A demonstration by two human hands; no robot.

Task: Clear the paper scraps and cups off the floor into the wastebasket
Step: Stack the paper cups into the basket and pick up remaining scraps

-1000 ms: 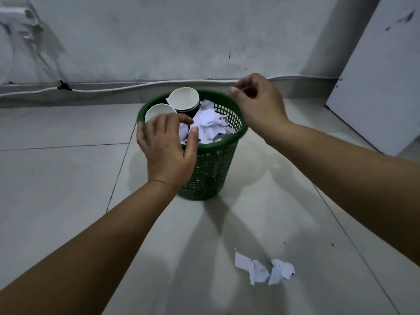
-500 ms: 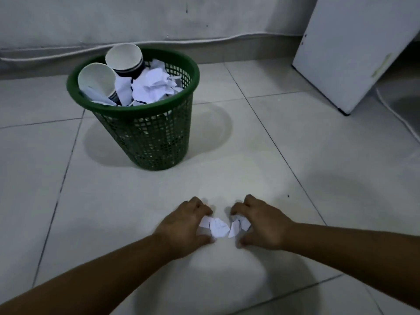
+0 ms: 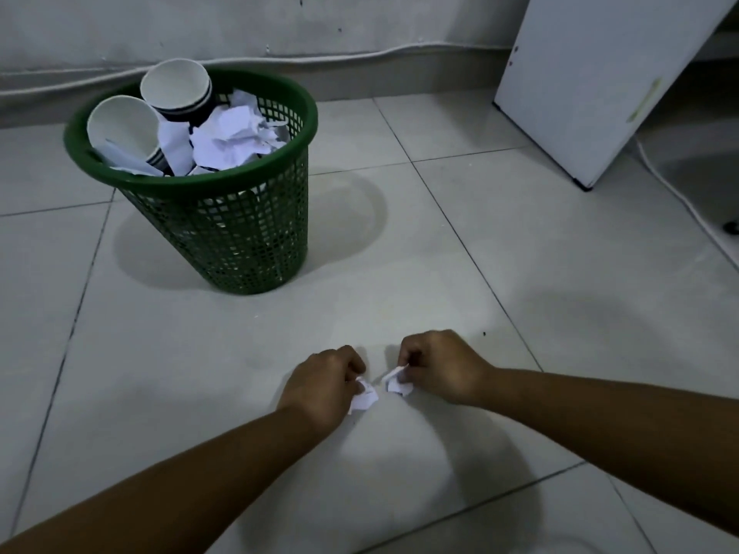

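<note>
Crumpled white paper scraps [image 3: 366, 398] are pinched in both hands' fingers, left hand [image 3: 322, 383] and right hand [image 3: 438, 367], low over the floor; the full green mesh wastebasket [image 3: 224, 229] stands ahead-left, nearer the left hand.

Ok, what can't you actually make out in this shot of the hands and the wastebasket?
- Head view: how much paper the left hand and right hand grip; curled fingers cover most of each scrap.
- Lower contents of the wastebasket: buried under cups and crumpled paper.
- Floor behind the person: outside the frame.
</note>
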